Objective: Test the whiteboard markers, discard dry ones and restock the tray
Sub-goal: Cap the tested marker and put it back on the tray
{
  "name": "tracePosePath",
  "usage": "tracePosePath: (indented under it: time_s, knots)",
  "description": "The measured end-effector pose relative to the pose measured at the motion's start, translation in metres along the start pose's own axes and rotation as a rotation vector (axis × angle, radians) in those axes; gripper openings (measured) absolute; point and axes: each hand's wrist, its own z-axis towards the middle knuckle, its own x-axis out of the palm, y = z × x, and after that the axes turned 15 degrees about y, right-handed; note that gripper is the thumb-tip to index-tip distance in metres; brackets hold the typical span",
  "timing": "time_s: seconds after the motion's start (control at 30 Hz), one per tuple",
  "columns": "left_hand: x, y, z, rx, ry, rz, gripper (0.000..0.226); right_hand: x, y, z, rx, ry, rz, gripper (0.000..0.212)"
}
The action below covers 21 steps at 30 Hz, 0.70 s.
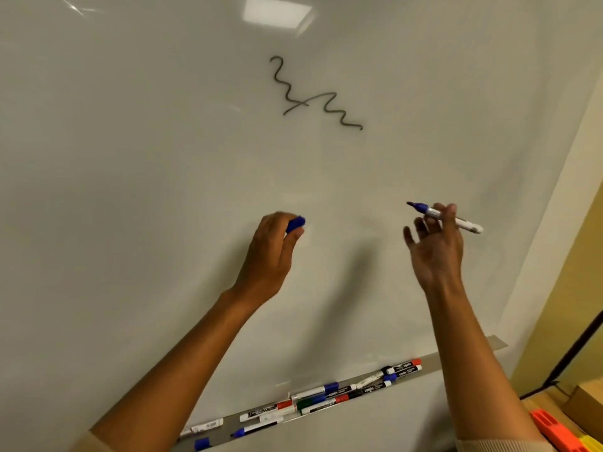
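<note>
An uncapped blue marker point(444, 217) was pinched between the thumb and fingers of the right hand point(435, 247), its tip pointing up and to the left, held close to the whiteboard point(163, 174); whether the tip touched the surface could not be told. The remaining fingers of that hand were spread loosely. A blue cap point(295, 224) was clenched in the curled fingers of the left hand point(272, 252), raised at about the same height, well apart from the right. A dark squiggle point(313, 96) was drawn on the whiteboard above both hands. Below, a metal tray point(456, 360) ran along the board's lower edge, and a scatter of markers point(326, 398) with red, blue, green and black caps lay in it. A loose blue cap point(201, 444) lay at the tray's left end.
</note>
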Motion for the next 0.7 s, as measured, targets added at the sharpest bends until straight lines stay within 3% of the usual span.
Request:
tracePosePath:
  time_s: [0.2, 0.3, 0.43, 0.7]
  knots:
    - [-0.035, -0.002, 0.068, 0.209, -0.173, 0.361, 0.031, 0.063, -0.008, 0.000, -0.031, 0.199, -0.145, 0.013]
    - [-0.051, 0.014, 0.083, 0.194, -0.214, 0.543, 0.022, 0.087, -0.006, 0.001, -0.082, 0.301, -0.281, 0.016]
    - [-0.075, 0.028, 0.096, 0.174, -0.230, 0.680, 0.029, 0.114, -0.005, 0.010, -0.187, 0.417, -0.437, 0.025]
    - [-0.089, 0.055, 0.105, 0.251, -0.282, 0.918, 0.030, 0.171, 0.002, 0.053, -0.367, 0.398, -0.601, 0.031]
